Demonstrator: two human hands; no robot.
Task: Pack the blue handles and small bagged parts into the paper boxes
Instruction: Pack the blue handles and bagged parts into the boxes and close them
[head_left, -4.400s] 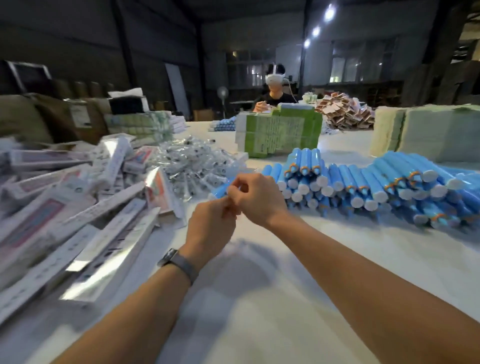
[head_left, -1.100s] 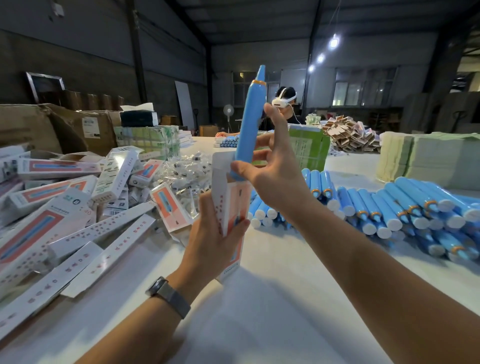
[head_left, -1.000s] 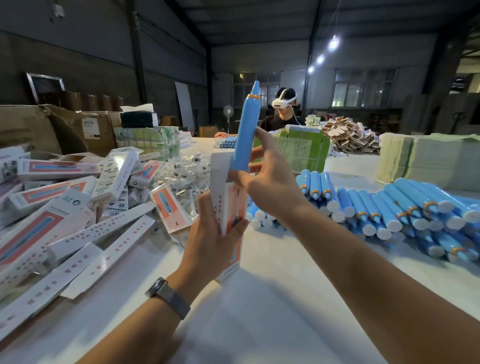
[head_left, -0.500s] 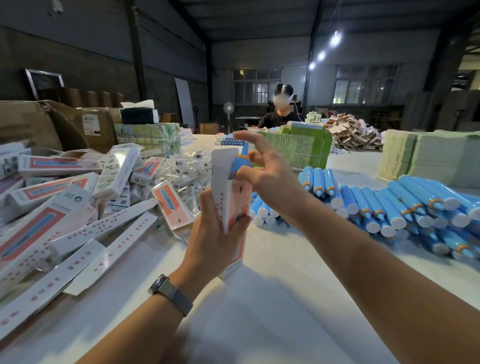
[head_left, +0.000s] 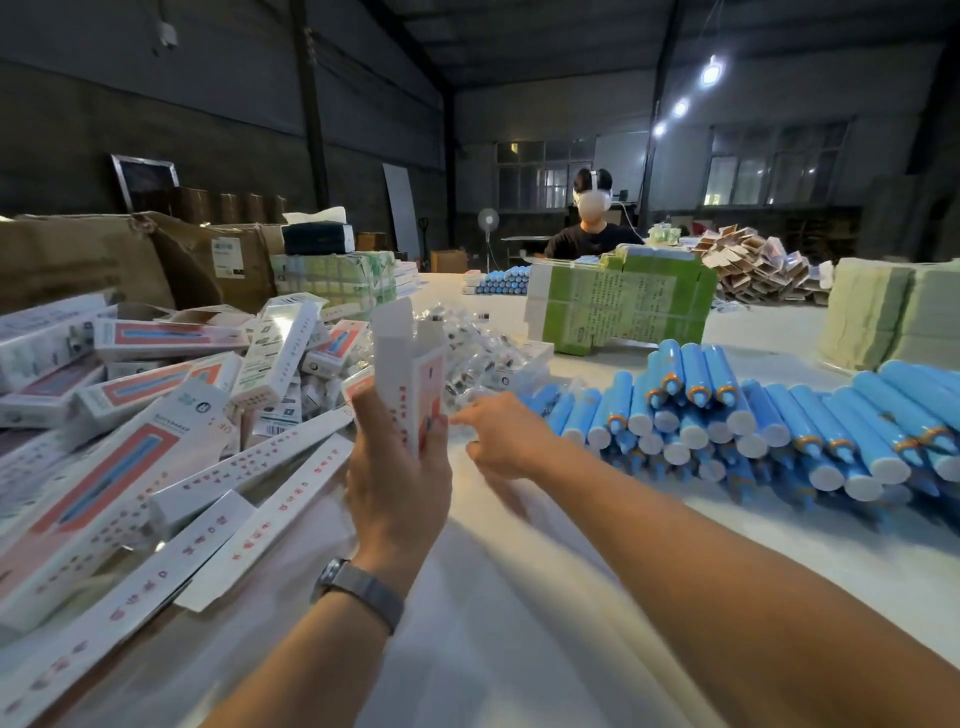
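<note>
The left hand (head_left: 397, 483), a grey watch band (head_left: 358, 592) on its wrist, is raised with fingers curled around an upright white-and-red paper box (head_left: 410, 374); the bare right hand (head_left: 501, 436) reaches forward, blurred, index finger extended, holding nothing visible.

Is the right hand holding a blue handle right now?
No, the right hand holds nothing, reaching toward the clear bagged parts beside the upright white paper box.

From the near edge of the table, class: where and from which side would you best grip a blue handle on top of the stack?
Grip a top blue handle round its straight barrel, coming from above. The top row lies exposed, its neighbours block the sides, and the tapered orange-ringed tip offers poorer purchase.
</note>
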